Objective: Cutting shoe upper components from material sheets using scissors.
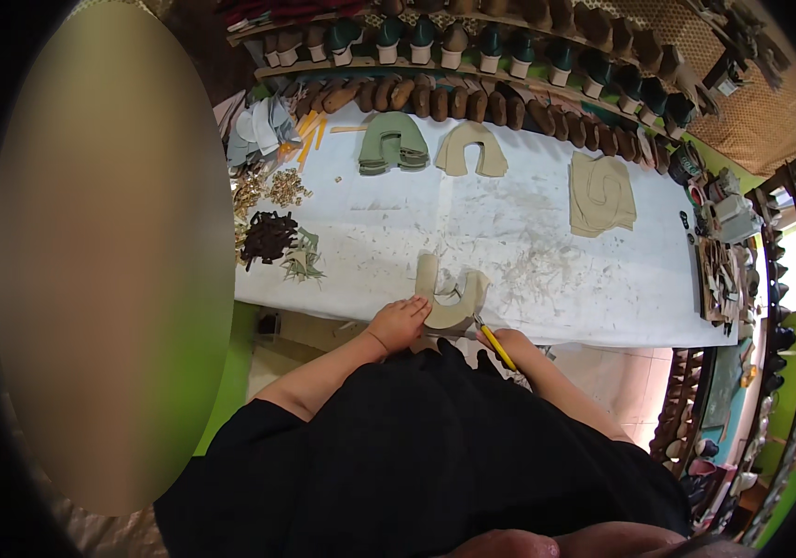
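At the near edge of the table lies a U-shaped beige shoe-upper piece (449, 314), its open side facing away from me. My left hand (401, 322) holds its left arm, fingers over the material and the thumb hidden. My right hand (515, 348) is closed around a yellow-handled tool (497, 348). The tool's metal tip reaches the right side of the piece; I cannot tell whether it is scissors or a knife. Farther back are a stack of green U-shaped pieces (394, 144), a similar beige piece (471, 151) and a stack of flat beige pieces (602, 193).
The white-covered table (361, 270) carries scattered scraps. On its left are a dark brown pile (269, 236), green offcuts (302, 256), gold-coloured small parts (287, 188) and yellow sticks (307, 139). Shoe lasts (477, 108) and heeled shoes (421, 42) line the back. A rack of tools (722, 279) borders the right.
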`<state>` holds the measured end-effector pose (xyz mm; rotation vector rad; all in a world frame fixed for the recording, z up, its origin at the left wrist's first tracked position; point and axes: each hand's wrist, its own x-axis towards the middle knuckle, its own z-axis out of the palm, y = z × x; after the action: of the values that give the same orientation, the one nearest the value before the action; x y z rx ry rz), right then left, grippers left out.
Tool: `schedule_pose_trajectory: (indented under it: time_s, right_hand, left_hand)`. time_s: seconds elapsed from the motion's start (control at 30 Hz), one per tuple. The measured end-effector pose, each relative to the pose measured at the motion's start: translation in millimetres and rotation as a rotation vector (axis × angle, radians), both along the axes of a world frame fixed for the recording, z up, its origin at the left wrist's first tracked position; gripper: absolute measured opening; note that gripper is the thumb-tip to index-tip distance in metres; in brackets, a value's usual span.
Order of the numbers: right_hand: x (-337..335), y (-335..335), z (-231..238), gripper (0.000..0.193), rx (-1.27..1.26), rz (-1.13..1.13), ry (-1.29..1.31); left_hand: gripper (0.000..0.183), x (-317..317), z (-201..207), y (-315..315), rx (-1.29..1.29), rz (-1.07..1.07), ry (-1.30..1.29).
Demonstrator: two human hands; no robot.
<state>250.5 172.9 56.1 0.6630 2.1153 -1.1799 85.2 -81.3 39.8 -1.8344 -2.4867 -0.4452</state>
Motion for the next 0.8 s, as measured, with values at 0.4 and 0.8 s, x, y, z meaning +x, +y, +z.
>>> schedule_pose_trajectory:
  time_s: [0.4,0.8]
  right_hand:
    - [41.1,84.9,-11.5,0.065,0.030,-0.389,0.158]
    - [6.9,11.1,24.3,0.078,-0.372,-0.017,-0.179]
  left_hand:
    - [0.040,10.7,7.1,11.5,-0.121,0.053,-0.069]
    - [0.036,18.5,0.4,9.1,-0.040,0.065,-0.072]
